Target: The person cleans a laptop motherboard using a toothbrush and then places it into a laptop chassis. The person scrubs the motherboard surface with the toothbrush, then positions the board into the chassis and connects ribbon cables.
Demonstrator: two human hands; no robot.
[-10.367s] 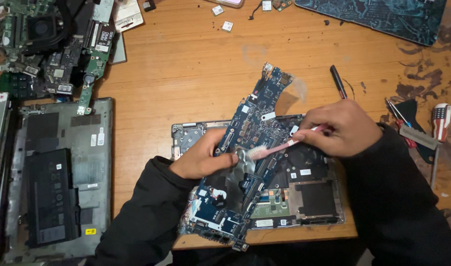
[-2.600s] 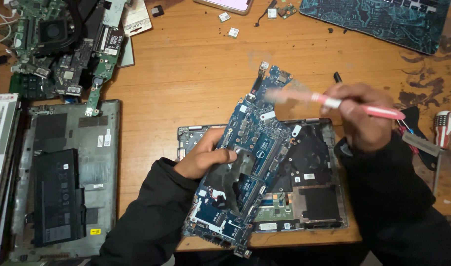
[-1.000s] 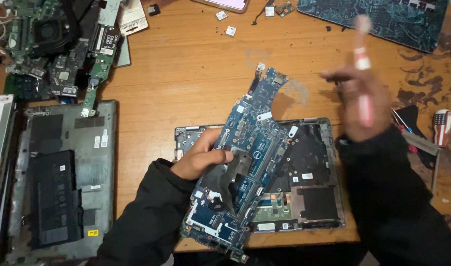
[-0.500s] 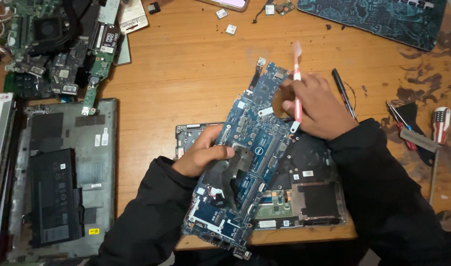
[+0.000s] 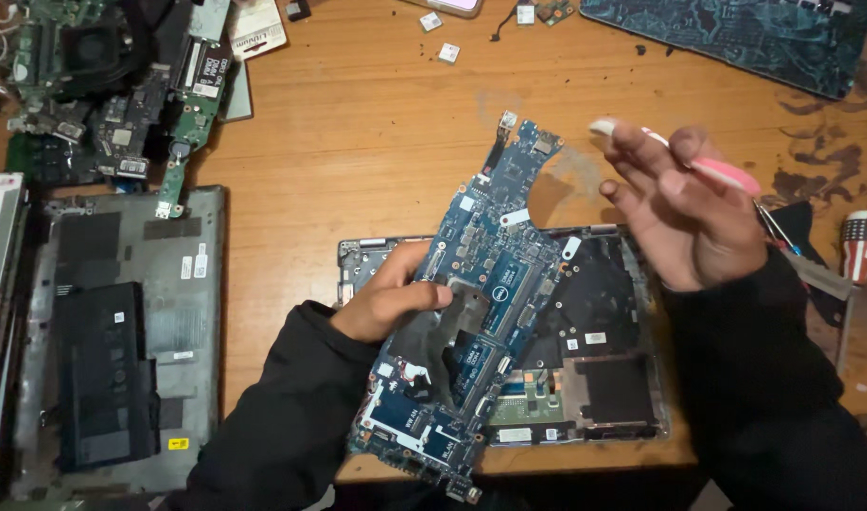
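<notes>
My left hand [image 5: 391,298] grips the left edge of a long blue laptop motherboard [image 5: 481,284], holding it tilted above an opened grey laptop base [image 5: 599,374]. My right hand [image 5: 684,203] is raised to the right of the board's upper end, fingers loosely curled around a pink-and-white brush [image 5: 712,170] that lies across them; its white tip points left, clear of the board.
A second opened laptop shell with a black battery [image 5: 107,383] lies at the left. Loose green circuit boards and a fan [image 5: 112,85] are piled at the top left. A dark patterned mat [image 5: 736,38] sits top right. Screwdrivers [image 5: 854,246] rest at the right edge.
My right hand has lifted off the board's upper part and moved right, turning the brush from upright to lying across the fingers. My left hand keeps holding the board.
</notes>
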